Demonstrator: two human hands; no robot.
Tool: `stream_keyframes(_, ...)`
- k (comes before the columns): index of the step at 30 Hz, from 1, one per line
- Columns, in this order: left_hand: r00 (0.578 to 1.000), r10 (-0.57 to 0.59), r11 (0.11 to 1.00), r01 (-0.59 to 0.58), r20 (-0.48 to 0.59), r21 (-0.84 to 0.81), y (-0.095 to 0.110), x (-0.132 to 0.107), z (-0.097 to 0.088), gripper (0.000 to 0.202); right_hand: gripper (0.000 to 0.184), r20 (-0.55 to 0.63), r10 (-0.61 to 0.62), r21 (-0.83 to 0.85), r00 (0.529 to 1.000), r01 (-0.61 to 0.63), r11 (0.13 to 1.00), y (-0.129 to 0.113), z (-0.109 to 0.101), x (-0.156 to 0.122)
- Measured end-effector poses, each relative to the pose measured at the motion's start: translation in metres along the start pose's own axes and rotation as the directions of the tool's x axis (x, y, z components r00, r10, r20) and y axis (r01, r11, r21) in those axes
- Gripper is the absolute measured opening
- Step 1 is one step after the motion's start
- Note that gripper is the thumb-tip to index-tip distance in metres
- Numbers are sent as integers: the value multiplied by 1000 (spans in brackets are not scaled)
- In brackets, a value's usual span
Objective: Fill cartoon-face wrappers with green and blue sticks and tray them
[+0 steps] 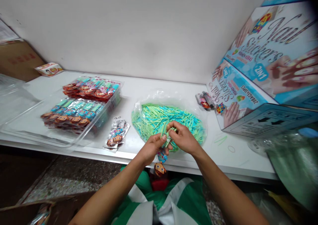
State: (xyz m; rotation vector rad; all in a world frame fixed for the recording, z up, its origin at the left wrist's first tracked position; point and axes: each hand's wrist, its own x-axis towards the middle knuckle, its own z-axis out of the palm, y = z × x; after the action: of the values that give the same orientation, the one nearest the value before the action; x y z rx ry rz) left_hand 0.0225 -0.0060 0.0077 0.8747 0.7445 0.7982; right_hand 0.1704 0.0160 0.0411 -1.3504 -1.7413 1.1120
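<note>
Over the near edge of a clear plastic bag [202, 132] full of thin green and blue sticks [171, 114], my two hands meet. My left hand [152, 149] is closed on a small printed packet [160, 168], whose cartoon-face end hangs down past the table edge. Pale green sticks show at the packet's upper end. My right hand [185, 139] is closed at that end, fingertips pinching several green sticks [171, 130]. The fingers partly hide the packet's opening. Left of the bag lies a small pile of similar flat packets [116, 134].
A clear plastic tray [81, 137] with rows of filled packets stands on the white table [139, 86] at left. Large nail-sticker boxes [248, 86] are stacked at right. Small dark packets [205, 101] lie beside them. Loose green sticks [220, 140] and a clear bottle [263, 142] are at right.
</note>
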Motion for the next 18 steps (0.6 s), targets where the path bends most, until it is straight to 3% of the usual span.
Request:
stream_keyframes(5,1000,-14,1000,14,4,-6,0,0,0,38,12,40,25,102,999,-29,994,-5,1,-2)
stream_keyframes(12,1000,8,1000,-9,27,10,0,-1,-1,37,11,-44,-60,-61,997,57,996,-3,0,-1)
stream_keyframes(18,999,-14,1000,14,49,8,0,-1,-2,40,10,67,37,70,997,-42,997,-4,1,-3)
